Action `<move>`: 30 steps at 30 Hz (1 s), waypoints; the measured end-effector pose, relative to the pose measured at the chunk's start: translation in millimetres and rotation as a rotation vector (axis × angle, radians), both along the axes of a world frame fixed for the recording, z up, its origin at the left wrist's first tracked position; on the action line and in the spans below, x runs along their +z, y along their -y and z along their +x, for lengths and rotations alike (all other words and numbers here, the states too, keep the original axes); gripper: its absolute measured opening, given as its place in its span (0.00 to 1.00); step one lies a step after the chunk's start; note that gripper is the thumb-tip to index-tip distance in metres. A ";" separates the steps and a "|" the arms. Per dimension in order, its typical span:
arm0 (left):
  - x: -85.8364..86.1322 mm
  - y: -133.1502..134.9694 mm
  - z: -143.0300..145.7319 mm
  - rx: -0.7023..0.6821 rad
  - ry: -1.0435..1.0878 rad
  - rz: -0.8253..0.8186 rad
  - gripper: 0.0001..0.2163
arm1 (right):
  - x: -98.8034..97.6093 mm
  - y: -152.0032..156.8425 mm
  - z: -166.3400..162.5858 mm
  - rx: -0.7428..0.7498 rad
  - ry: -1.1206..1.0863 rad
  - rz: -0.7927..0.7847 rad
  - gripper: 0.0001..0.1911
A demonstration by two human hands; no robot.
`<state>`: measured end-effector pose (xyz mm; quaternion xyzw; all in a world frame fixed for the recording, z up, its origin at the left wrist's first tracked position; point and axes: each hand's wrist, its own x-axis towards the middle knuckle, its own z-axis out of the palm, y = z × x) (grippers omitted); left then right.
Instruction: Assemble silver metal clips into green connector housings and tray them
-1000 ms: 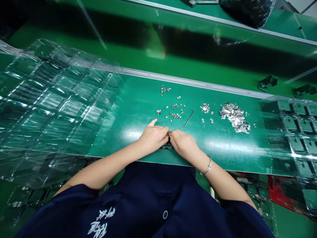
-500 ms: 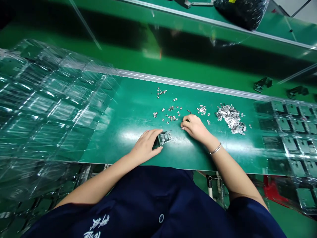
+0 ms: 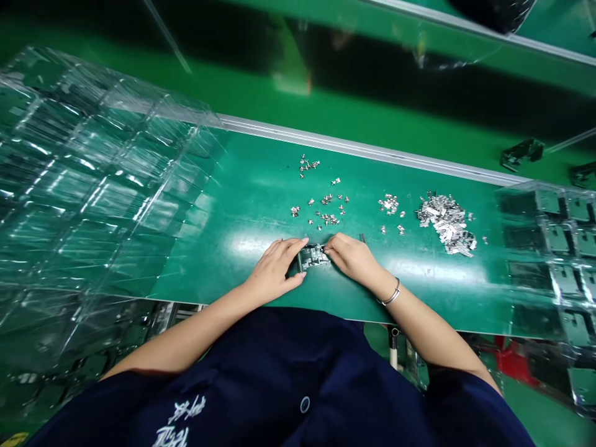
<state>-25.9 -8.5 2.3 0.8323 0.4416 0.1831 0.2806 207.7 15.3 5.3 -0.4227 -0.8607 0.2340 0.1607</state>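
A small dark, box-shaped part with metal pieces in it (image 3: 313,255) lies on the green table. My left hand (image 3: 275,268) grips its left side between thumb and fingers. At the part's right end my right hand (image 3: 350,257) pinches with its fingertips; whatever is between them is too small and covered to name. Small shiny metal pieces (image 3: 329,219) lie scattered just beyond my hands. A thin dark stick (image 3: 363,238) rests beside my right hand, partly behind it.
To the left stand stacked clear plastic trays (image 3: 107,167); more trays (image 3: 559,236) holding dark parts are at the right. A heap of flat metal pieces (image 3: 447,222) lies right of centre. A metal rail (image 3: 354,147) runs along the table's back, with a dark part (image 3: 521,153) beyond it.
My right hand has moved left and toward me, from the open table to the right end of the box-shaped part. The left hand keeps its grip. The view has shifted slightly.
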 end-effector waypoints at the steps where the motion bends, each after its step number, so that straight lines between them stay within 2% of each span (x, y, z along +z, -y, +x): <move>1: 0.0 0.1 0.0 0.003 0.003 0.000 0.31 | 1.3 -0.7 -1.3 -0.011 0.017 -0.019 0.06; 5: -0.5 0.3 -0.3 0.005 0.011 0.005 0.30 | 12.0 -5.5 -4.9 -0.090 0.096 -0.158 0.04; 10: -0.7 0.5 -0.4 -0.008 -0.003 0.006 0.30 | 23.9 -11.0 -0.4 -0.066 -0.004 -0.383 0.06; 17: 0.9 -1.0 -0.8 -0.005 -0.003 0.003 0.28 | 27.7 -8.3 -7.3 -0.085 0.137 -0.358 0.05; 20: 0.9 0.5 -1.0 0.006 0.018 0.016 0.27 | 25.0 -8.7 -4.6 -0.092 0.088 -0.409 0.05; 21: 0.2 1.7 -1.0 0.021 0.036 0.026 0.26 | 24.2 -8.3 -2.9 -0.101 0.032 -0.382 0.05; 24: -3.6 6.0 -1.1 0.085 0.148 0.089 0.22 | 25.1 -2.3 -1.5 -0.178 -0.125 -0.175 0.03; 26: -5.8 7.9 -2.0 0.110 0.236 0.114 0.21 | 29.2 5.5 -6.2 -0.208 -0.192 -0.094 0.05; 28: -6.4 7.3 -4.1 0.096 0.287 0.116 0.24 | 34.9 14.6 -13.9 -0.203 -0.218 -0.043 0.07; 30: -5.3 4.0 -6.6 0.066 0.277 0.133 0.32 | 39.7 23.4 -21.0 -0.163 -0.161 0.129 0.08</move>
